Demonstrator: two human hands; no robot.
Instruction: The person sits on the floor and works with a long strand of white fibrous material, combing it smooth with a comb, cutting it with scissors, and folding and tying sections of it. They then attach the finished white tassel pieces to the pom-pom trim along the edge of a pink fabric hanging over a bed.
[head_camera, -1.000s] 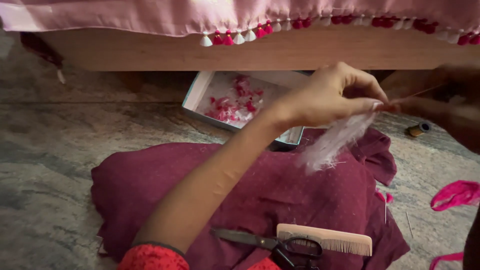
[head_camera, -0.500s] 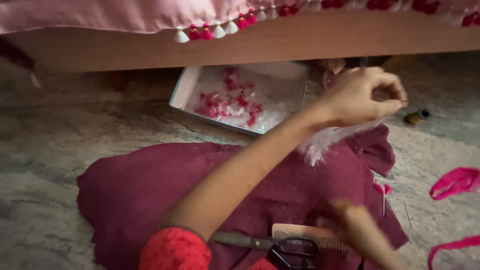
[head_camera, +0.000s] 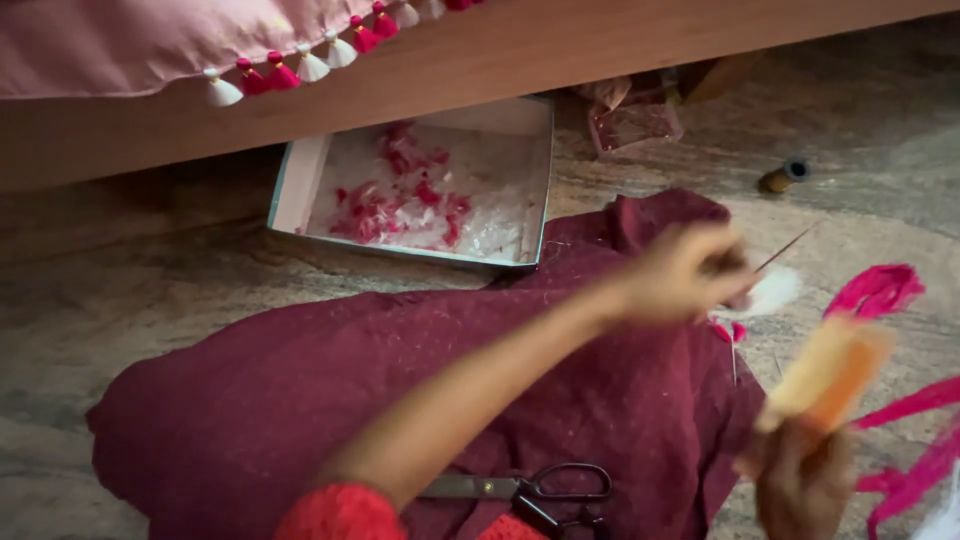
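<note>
1. While blurred by motion, the right hand (head_camera: 800, 480) is closed on a pale wooden comb (head_camera: 825, 372), raised at the lower right of the view.
2. Black-handled scissors (head_camera: 530, 492) lie on the maroon cloth (head_camera: 300, 400), left of the right hand and beneath the left forearm.
3. Left hand (head_camera: 690, 272): fingers pinched shut on a white tuft of thread (head_camera: 772, 292), apparently with a thin needle, above the cloth's right edge.
4. Pink thread strands (head_camera: 880, 290) lie just right of both hands.
5. Beyond the left hand, an open box (head_camera: 300, 190) holds pink and white clippings.
6. Farther right of it lies a thread spool (head_camera: 785, 175).
</note>
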